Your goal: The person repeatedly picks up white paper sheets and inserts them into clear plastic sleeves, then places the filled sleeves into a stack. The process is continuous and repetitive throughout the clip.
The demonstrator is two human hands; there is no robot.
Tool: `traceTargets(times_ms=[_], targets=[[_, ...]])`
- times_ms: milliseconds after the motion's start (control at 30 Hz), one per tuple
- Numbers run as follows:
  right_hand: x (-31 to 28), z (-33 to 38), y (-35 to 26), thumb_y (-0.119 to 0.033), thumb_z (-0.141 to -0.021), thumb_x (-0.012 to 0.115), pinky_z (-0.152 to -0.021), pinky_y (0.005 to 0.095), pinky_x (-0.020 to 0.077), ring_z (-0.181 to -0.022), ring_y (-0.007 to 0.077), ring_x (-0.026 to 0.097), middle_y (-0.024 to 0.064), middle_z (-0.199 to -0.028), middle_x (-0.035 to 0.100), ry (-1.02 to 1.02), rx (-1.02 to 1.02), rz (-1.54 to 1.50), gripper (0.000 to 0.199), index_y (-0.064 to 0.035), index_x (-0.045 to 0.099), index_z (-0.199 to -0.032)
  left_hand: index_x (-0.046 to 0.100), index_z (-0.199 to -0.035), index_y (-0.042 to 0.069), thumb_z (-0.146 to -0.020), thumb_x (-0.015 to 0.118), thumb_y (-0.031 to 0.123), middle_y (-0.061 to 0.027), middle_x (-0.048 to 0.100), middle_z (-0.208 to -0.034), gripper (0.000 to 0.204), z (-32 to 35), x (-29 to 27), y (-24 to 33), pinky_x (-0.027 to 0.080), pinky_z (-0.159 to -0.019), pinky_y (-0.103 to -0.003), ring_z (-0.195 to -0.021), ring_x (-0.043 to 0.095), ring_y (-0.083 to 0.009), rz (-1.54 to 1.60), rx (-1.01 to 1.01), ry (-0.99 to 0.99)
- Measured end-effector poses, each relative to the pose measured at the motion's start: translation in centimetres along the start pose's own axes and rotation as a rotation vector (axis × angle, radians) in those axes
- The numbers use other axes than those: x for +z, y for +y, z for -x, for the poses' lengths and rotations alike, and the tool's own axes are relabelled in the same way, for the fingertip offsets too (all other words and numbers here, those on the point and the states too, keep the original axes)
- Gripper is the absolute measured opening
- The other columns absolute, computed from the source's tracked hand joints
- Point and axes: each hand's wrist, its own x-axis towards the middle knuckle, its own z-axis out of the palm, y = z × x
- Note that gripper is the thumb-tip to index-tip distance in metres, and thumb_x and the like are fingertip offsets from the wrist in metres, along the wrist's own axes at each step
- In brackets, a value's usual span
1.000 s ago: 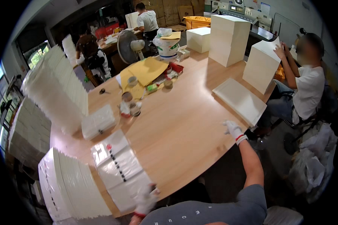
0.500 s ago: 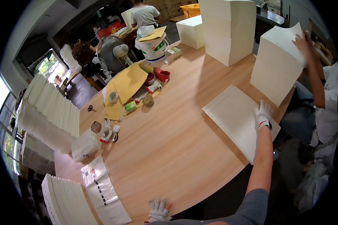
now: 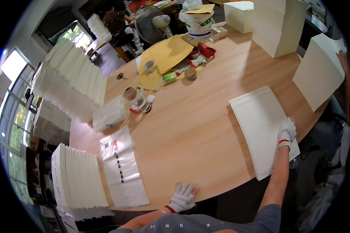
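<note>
A thin stack of large white sheets [image 3: 258, 120] lies at the right of the table, its near end at the table's edge. My right hand [image 3: 287, 131], in a white glove with a red cuff, grips its right side; the fingers curl over the edge and are partly hidden. My left hand [image 3: 182, 198], also gloved, rests open on the table's near edge, fingers stretched, holding nothing. A white plastic bag [image 3: 124, 167] with dark print lies flat to its left.
Tall paper stacks [image 3: 68, 79] and a lower paper stack [image 3: 79, 176] line the left. Yellow envelopes [image 3: 171, 52], tape rolls [image 3: 149, 66] and scissors [image 3: 120, 76] lie further back, near a white bucket [image 3: 198, 25]. A co-worker's hand [image 3: 343, 60] touches a white stack [image 3: 319, 72] at far right.
The view has shifted left and nearer. The stack of sheets has turned on the table, and my right hand has gone from lying on top to its right edge. My left hand stays on the table.
</note>
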Motion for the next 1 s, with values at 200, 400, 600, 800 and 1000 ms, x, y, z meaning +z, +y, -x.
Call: traceTargets(times_ms=[200,400,600,800,1000], targets=[[-3.0,15.5,-6.9,-0.055,-0.085,0.035,-0.077,0.0448,0.0442,-0.094,0.0303,0.057,0.0104,-0.103,0.059,0.009,0.029,0.016,0.048,-0.0177,0.053,-0.110,0.054,-0.104,0.003,-0.063,0.068,0.016,-0.0156,0.052,-0.112,0.045,7.1,0.8,-1.1,0.039,-0.090,-0.044,-0.105,0.049,-0.0343,0.318,0.086,0.272],[-5.5,28.3,-12.5,-0.058,-0.084,0.033,-0.083,0.0445,0.0411,-0.100,0.0296,0.054,0.0117,-0.108,0.057,-0.011,0.053,-0.068,0.053,-0.0149,0.053,-0.108,0.056,-0.096,0.004,-0.067,0.061,0.001,-0.0126,0.059,-0.094,0.030,25.8,2.1,-5.3,0.047,-0.072,-0.037,-0.083,0.057,-0.0313,0.633,-0.038,0.335],[-7.3,35.2,-15.9,-0.059,-0.084,0.032,-0.082,0.0433,0.0427,-0.099,0.0304,0.056,0.0120,-0.105,0.060,-0.084,-0.002,-0.074,0.056,-0.0132,0.056,-0.106,0.061,-0.089,0.004,-0.070,0.059,0.005,-0.0119,0.062,-0.089,0.019,38.7,-1.2,-9.6,0.048,-0.075,-0.036,-0.085,0.059,-0.0282,0.452,-0.469,0.413],[-3.5,36.3,-16.2,-0.053,-0.086,0.037,-0.090,0.0440,0.0369,-0.111,0.0336,0.047,0.0170,-0.120,0.050,-0.054,-0.056,-0.175,0.059,-0.0073,0.047,-0.122,0.061,-0.085,0.005,-0.072,0.063,0.012,-0.0122,0.061,-0.084,0.015,36.6,-3.1,-13.6,0.046,-0.071,-0.040,-0.079,0.057,-0.0319,0.237,-0.535,0.492],[-9.7,42.5,-16.0,-0.036,-0.088,0.049,-0.096,0.0389,0.0341,-0.118,0.0299,0.040,0.0200,-0.128,0.042,0.271,-0.458,-0.905,0.055,-0.0014,0.035,-0.129,0.059,-0.084,0.008,-0.074,0.058,0.032,-0.0132,0.056,-0.100,0.026,30.2,0.5,-20.2,0.041,-0.081,-0.046,-0.100,0.046,-0.0344,-0.087,-0.700,0.352]])
